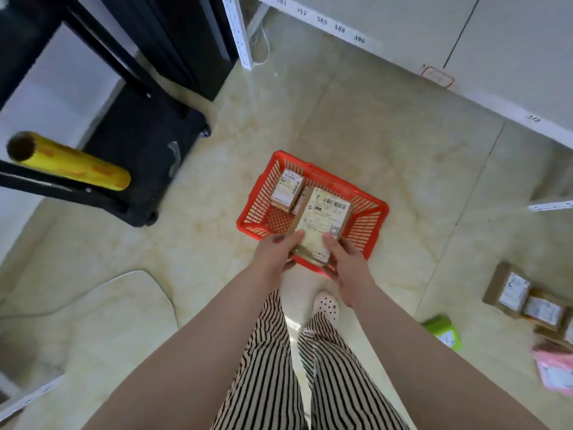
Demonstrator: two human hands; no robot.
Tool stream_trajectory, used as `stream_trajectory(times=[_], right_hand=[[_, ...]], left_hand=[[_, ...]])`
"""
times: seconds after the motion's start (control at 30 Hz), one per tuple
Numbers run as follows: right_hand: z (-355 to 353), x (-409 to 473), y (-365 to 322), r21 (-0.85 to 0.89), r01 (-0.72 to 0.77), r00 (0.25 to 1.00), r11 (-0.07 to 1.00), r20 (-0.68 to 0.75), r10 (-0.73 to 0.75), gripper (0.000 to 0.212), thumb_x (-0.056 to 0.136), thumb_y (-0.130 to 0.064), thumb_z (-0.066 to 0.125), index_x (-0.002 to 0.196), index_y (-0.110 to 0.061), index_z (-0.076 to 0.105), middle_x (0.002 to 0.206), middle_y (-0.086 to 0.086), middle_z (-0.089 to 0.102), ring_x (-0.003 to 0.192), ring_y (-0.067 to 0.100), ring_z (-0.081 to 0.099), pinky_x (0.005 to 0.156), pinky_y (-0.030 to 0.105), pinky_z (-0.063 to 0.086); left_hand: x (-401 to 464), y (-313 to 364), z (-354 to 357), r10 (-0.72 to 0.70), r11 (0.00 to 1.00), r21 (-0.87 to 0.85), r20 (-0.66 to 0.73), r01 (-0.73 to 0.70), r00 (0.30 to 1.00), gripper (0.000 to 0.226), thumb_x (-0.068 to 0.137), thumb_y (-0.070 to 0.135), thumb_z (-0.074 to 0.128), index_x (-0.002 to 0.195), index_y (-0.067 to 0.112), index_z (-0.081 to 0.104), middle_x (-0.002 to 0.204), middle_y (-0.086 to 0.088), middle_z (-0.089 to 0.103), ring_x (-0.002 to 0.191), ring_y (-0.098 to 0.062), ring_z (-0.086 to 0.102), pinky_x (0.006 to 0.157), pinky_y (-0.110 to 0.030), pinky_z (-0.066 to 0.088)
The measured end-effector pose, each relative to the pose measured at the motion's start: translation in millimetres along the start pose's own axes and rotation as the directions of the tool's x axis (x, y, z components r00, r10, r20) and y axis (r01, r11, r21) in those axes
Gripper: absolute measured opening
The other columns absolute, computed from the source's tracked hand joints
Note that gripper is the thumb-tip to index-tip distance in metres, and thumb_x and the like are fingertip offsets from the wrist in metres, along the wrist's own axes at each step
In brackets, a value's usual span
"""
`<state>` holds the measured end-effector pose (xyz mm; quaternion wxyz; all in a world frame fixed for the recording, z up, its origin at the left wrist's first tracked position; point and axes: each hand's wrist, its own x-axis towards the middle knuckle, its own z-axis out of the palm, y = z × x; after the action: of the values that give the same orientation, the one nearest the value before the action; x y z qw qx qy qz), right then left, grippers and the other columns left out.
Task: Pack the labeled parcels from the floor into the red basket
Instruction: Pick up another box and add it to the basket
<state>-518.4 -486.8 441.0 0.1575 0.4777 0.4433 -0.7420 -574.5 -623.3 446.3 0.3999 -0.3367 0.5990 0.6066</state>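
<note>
both hands lower a labeled brown parcel [322, 223] into the red basket [369, 225].

the left hand [277, 251] and right hand [345, 262] clamp the parcel's near end, thumbs pressed flat on the label, remaining fingers curled beneath and mostly hidden. the label faces up, likely to keep it readable. the parcel hangs at frame centre over the basket's near rim, tilted toward its open floor beside a small labeled box [286, 189] already inside. more parcels wait on the floor at lower right: brown boxes [524, 297], a green parcel [443, 332], a pink parcel [555, 369]. packing appears early.
</note>
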Motion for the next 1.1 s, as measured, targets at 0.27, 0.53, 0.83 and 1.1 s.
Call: stream_trajectory(times=[0.27,0.53,0.83,1.1], right_hand=[[24.7,117.8,30.3,0.068,-0.017,0.992,0.998,-0.123,0.025,0.055,0.083,-0.034,0.073,0.132,-0.022,0.052,0.118,0.001,0.070,0.101,0.019,0.070,0.073,0.028,0.057],[15.0,270.7,79.4,0.096,-0.032,0.982,0.995,-0.181,0.049,0.049,0.085,-0.034,0.072,0.130,-0.026,0.055,0.113,-0.003,0.072,0.098,0.017,0.071,0.082,0.036,0.057],[-10.4,370.9,93.7,-0.057,-0.031,0.978,0.998,-0.210,0.018,0.077,0.076,-0.048,0.076,0.143,-0.029,0.045,0.128,-0.005,0.064,0.119,0.018,0.059,0.109,0.047,0.040],[3.3,407.9,103.6,-0.161,0.035,0.971,0.986,-0.230,-0.072,0.044,0.089,-0.025,0.067,0.131,-0.025,0.054,0.124,-0.004,0.067,0.114,0.017,0.062,0.102,0.038,0.046]], left_hand=[[138.4,20.9,-16.7,-0.104,0.978,0.187,0.057,0.092,0.993,0.038,0.085,0.024,0.071,0.116,0.006,0.061,0.113,-0.009,0.070,0.102,-0.025,0.067,0.097,-0.042,0.053],[292.5,-24.8,-6.4,-0.171,0.983,0.054,-0.040,0.173,0.984,0.042,0.085,0.024,0.072,0.122,0.005,0.060,0.115,-0.010,0.070,0.102,-0.026,0.068,0.093,-0.039,0.055],[394.1,-44.2,-11.9,-0.187,0.972,0.105,-0.210,0.212,0.960,0.053,0.086,0.037,0.069,0.127,0.007,0.053,0.112,-0.003,0.063,0.103,-0.021,0.063,0.097,-0.037,0.052],[428.8,-43.1,-3.0,-0.187,0.976,0.054,-0.272,0.209,0.944,0.061,0.073,0.045,0.079,0.118,0.011,0.057,0.105,-0.011,0.070,0.091,-0.033,0.072,0.082,-0.047,0.059]])
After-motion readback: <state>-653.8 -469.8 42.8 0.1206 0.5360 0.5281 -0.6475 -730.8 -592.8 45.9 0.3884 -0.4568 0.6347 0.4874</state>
